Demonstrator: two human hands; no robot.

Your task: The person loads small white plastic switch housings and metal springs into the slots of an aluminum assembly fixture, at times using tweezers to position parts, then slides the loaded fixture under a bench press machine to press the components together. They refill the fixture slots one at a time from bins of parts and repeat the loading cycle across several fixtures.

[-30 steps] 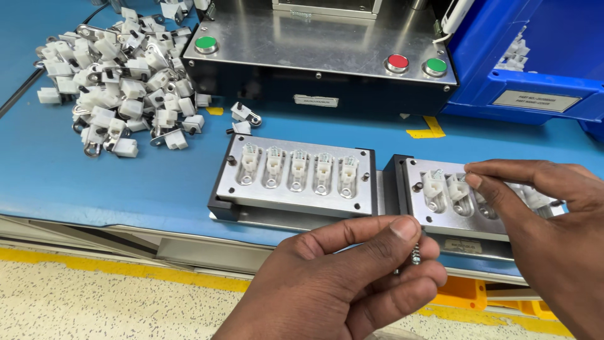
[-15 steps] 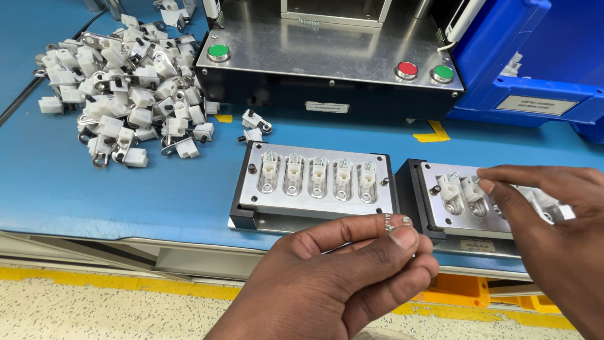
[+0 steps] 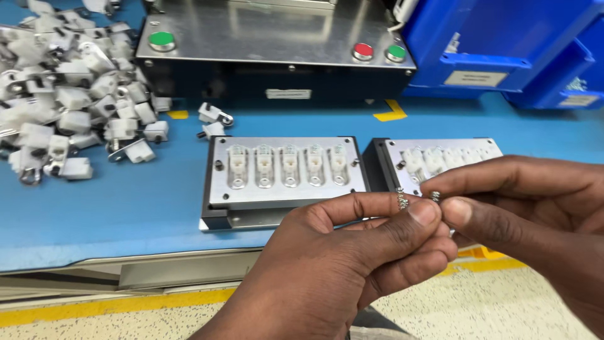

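Two hands (image 3: 352, 264) (image 3: 528, 214), two springs (image 3: 402, 200), two fixtures (image 3: 283, 182)

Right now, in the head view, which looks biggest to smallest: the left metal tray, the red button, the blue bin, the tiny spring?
1. blue bin, though cut off by the frame
2. left metal tray
3. red button
4. tiny spring, pinched by the left hand

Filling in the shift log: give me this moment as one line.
left hand: pinches small springs | right hand: takes one spring | left fixture: five white parts seated
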